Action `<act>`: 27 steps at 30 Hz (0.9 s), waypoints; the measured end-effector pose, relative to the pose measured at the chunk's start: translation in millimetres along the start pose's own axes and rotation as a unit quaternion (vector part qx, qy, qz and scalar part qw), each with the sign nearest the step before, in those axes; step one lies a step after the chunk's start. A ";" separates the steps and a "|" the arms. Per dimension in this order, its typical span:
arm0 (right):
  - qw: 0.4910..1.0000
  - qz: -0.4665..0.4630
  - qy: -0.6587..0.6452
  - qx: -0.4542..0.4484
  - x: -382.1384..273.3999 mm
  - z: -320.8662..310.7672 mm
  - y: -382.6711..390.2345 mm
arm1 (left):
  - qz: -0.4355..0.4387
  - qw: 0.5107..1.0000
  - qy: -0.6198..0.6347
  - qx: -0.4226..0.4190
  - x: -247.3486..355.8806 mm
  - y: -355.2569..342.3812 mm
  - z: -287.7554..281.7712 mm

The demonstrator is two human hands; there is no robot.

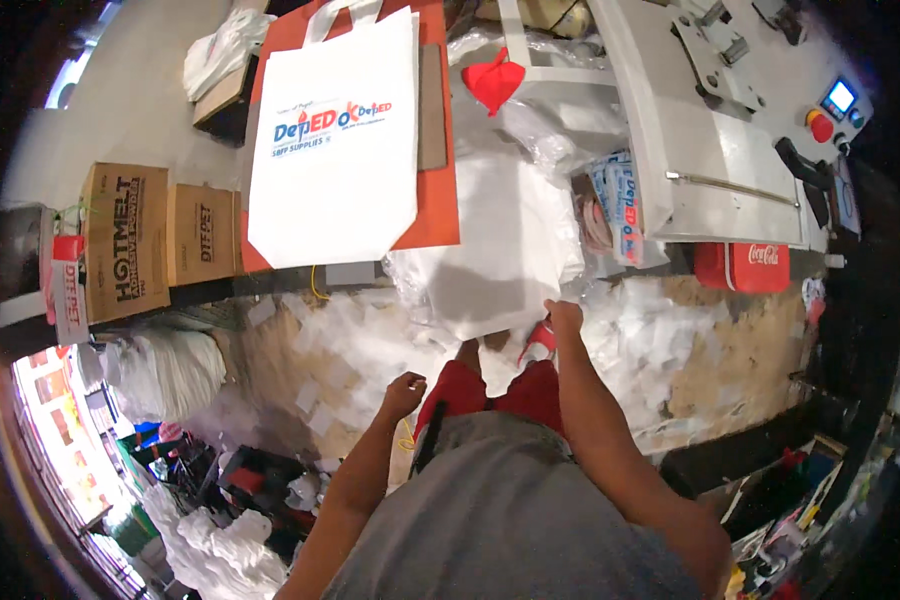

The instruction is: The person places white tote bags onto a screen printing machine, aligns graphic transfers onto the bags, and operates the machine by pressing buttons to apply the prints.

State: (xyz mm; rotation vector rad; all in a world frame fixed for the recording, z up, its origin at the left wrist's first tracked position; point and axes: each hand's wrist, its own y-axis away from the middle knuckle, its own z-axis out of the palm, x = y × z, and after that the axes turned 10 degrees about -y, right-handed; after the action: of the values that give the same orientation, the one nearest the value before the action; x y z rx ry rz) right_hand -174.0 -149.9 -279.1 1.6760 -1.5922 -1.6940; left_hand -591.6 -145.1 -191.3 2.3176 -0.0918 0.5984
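A white tote bag (340,195) with red and blue print lies flat on an orange-red board (435,215), its handles at the far end. To its right, plain white bags (485,250) lie in clear plastic wrapping and reach down toward my legs. At their near right corner my right hand (564,316) is closed, fingertips pinching the white material. My left hand (403,395) hangs beside my left thigh with its fingers curled in; nothing shows in it, and it touches none of the bags.
At right stands a white machine (715,150) with a metal rod, red knob (819,125) and small lit screen. Cardboard boxes (127,240) line the left. A red heart-shaped piece (493,82) lies beyond the plain bags. White scraps (650,350) cover the floor; bagged bundles (165,375) sit at left.
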 end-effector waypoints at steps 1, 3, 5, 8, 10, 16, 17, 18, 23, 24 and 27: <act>0.982 -0.174 0.073 0.008 7.1 -6.9 9.5 | 0.002 1.000 0.030 -0.008 -10.4 -13.9 0.0; 0.977 -0.205 -0.030 -0.040 13.1 -7.2 39.0 | -0.039 0.986 0.134 -0.088 -19.4 -39.6 -7.6; 0.980 -0.149 -0.026 -0.128 24.2 -21.4 81.1 | -0.119 0.958 0.235 -0.110 19.6 -57.0 -27.2; 0.950 -0.069 -0.073 -0.297 108.6 -74.5 117.6 | -0.167 0.899 0.364 -0.176 60.5 -78.9 -48.7; 0.923 0.011 -0.235 -0.303 106.8 -70.3 151.6 | -0.153 0.882 0.398 -0.202 56.1 -78.9 -53.8; 0.932 0.021 -0.348 -0.097 57.2 -64.8 163.4 | -0.020 0.940 0.297 -0.168 57.9 -58.3 -41.5; 0.951 -0.028 -0.283 -0.125 55.9 -73.5 167.6 | 0.018 0.971 0.208 -0.118 70.9 -51.6 -43.9; 0.962 -0.075 -0.213 -0.156 53.8 -81.8 175.5 | 0.052 0.990 0.119 -0.061 80.8 -41.4 -47.7; 0.974 -0.097 -0.157 -0.135 -20.9 -108.9 288.0 | 0.057 0.964 0.216 -0.146 115.4 55.1 -108.7; 0.973 -0.109 -0.159 -0.125 -10.7 -120.3 288.1 | 0.073 0.962 0.216 -0.148 127.3 69.9 -112.6; 0.930 -0.101 -0.283 -0.211 14.9 -130.9 276.8 | 0.144 0.981 0.076 -0.108 137.0 108.8 -127.4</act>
State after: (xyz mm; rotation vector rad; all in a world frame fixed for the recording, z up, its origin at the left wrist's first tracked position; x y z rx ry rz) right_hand -201.7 -324.1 -28.3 1.2295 -1.1342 -2.5756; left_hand -545.3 -124.5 19.1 2.0555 -0.4047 0.8638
